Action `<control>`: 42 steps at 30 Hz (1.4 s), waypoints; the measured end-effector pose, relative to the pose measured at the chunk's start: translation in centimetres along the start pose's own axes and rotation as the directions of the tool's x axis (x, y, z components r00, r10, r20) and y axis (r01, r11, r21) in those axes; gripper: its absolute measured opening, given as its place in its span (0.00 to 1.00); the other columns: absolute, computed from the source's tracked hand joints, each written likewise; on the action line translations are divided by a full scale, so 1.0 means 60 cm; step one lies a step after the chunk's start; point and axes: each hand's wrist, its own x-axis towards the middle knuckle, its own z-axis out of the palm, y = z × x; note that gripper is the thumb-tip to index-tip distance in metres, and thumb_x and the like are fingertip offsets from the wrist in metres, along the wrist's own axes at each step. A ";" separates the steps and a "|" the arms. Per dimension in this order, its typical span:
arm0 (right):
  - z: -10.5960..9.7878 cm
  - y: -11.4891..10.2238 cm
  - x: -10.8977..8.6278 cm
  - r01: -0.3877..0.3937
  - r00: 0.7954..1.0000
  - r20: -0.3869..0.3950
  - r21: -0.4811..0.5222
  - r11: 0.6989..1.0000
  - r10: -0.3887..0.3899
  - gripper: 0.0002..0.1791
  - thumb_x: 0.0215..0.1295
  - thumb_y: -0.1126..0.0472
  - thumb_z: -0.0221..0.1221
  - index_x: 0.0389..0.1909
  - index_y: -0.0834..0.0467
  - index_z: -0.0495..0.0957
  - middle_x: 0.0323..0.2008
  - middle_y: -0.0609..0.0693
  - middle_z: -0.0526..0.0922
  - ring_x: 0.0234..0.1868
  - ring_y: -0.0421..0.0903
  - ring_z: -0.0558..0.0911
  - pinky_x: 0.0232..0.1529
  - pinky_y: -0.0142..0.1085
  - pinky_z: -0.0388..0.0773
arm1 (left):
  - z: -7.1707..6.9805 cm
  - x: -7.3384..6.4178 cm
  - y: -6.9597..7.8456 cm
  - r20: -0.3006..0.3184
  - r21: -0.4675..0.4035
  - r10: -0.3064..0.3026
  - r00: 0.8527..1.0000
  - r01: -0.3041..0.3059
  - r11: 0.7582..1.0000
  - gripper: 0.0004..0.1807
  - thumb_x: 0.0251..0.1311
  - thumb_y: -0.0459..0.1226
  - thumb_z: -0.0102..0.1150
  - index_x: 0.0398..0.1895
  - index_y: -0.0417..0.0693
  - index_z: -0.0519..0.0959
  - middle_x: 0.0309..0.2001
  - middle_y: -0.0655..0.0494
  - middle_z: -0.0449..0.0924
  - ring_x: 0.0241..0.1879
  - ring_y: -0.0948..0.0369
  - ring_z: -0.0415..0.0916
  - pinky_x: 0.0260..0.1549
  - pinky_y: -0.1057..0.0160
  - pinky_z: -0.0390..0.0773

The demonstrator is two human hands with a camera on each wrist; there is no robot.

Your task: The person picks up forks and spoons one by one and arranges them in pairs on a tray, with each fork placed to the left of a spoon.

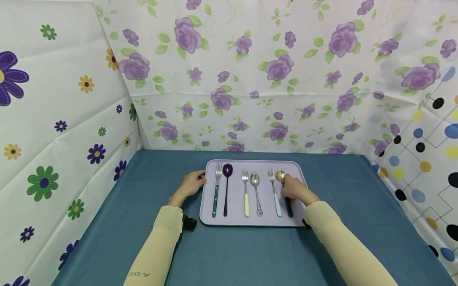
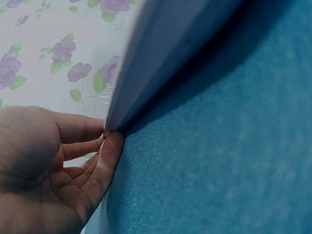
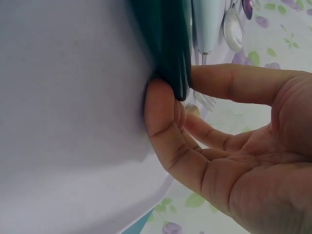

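A pale lilac tray [image 1: 236, 221] carries a row of forks and spoons. My left hand [image 1: 191, 183] pinches its left rim between thumb and fingers, seen close up in the left wrist view. At the tray's right side, my right hand [image 1: 295, 188] holds a spoon [image 1: 280, 175] with a gold bowl. Thumb and finger pinch its dark green handle [image 3: 168, 39] in the right wrist view; the hand hides part of the handle in the head view. Just left of this spoon lies a fork with a light blue handle [image 1: 277, 204].
Also on the tray are a green-handled fork [image 1: 215, 198], a dark purple spoon [image 1: 227, 171], a yellow-handled fork [image 1: 246, 202] and an ornate silver spoon [image 1: 255, 180]. A blue-green cloth [image 1: 243, 254] covers the table. Flowered sheets [image 1: 222, 119] hang behind and beside it.
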 end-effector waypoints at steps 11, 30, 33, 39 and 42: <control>0.002 -0.002 0.001 -0.015 1.000 0.006 -0.016 1.000 0.015 0.19 0.57 0.72 0.59 0.50 0.69 0.69 0.32 0.61 0.78 0.21 0.50 0.81 0.23 0.37 0.78 | -0.001 0.001 0.002 -0.004 -0.010 -0.002 1.000 0.002 1.000 0.27 0.75 0.32 0.52 0.74 0.31 0.68 0.43 0.45 0.80 0.39 0.55 0.77 0.45 0.54 0.77; -0.007 0.008 0.009 0.281 0.940 -0.176 -0.079 0.956 -0.291 0.11 0.73 0.68 0.56 0.48 0.71 0.81 0.35 0.60 0.83 0.31 0.50 0.79 0.32 0.44 0.78 | -0.003 -0.004 0.010 -0.101 0.106 0.082 0.991 -0.071 0.992 0.24 0.76 0.32 0.52 0.71 0.31 0.72 0.44 0.43 0.79 0.41 0.51 0.76 0.43 0.52 0.76; -0.013 0.003 0.012 0.376 0.897 -0.214 -0.090 0.922 -0.387 0.11 0.74 0.68 0.55 0.46 0.70 0.84 0.39 0.61 0.82 0.37 0.54 0.80 0.39 0.50 0.80 | -0.003 -0.008 0.033 -0.153 0.155 0.124 0.980 -0.100 0.983 0.21 0.77 0.34 0.53 0.68 0.36 0.77 0.48 0.43 0.78 0.45 0.50 0.75 0.44 0.50 0.77; -0.032 -0.016 0.032 0.386 0.884 -0.242 -0.102 0.917 -0.399 0.15 0.77 0.65 0.53 0.54 0.69 0.82 0.55 0.67 0.77 0.59 0.67 0.75 0.61 0.63 0.71 | 0.003 0.010 0.114 -0.087 0.172 0.168 0.982 -0.152 0.973 0.21 0.81 0.40 0.50 0.68 0.41 0.78 0.59 0.43 0.77 0.56 0.48 0.76 0.54 0.47 0.78; -0.042 -0.029 0.046 0.345 0.897 -0.257 -0.105 0.933 -0.360 0.18 0.80 0.61 0.53 0.62 0.68 0.78 0.65 0.68 0.72 0.69 0.69 0.67 0.69 0.65 0.61 | 0.015 0.030 0.152 -0.071 0.195 0.178 0.982 -0.161 0.967 0.22 0.82 0.43 0.48 0.69 0.43 0.77 0.66 0.42 0.74 0.64 0.45 0.72 0.63 0.44 0.72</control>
